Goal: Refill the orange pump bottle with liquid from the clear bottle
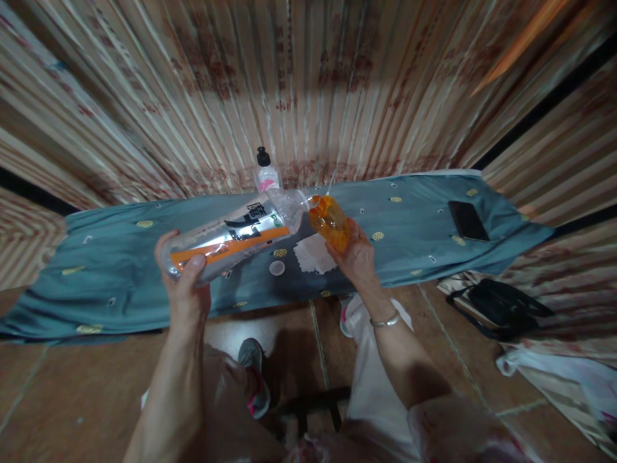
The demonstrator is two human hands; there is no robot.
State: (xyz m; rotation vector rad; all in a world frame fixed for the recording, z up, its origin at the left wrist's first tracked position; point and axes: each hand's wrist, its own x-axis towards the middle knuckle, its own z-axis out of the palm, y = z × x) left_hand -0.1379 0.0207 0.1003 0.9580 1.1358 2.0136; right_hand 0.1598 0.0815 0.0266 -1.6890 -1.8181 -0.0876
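My left hand (186, 280) is wrapped round the base of a large clear bottle (236, 235) with a silver and orange label. The bottle is tilted, its neck pointing right. In my right hand (354, 251) is a small orange see-through bottle (330, 222), leaning so that its mouth meets the large bottle's mouth. Whether liquid passes between them I cannot tell. Below them on the cloth lie a white paper tissue (314, 254) and a small round whitish cap (276, 267). Behind the large bottle stands a clear pump bottle (266, 175) with a black top.
A blue-green patterned cloth (120, 257) covers the long narrow table. On its right lies a dark flat object (467, 220). Pleated curtains (308, 96) hang behind. A black bag (501, 305) and a whitish plastic bag (554, 373) are at lower right.
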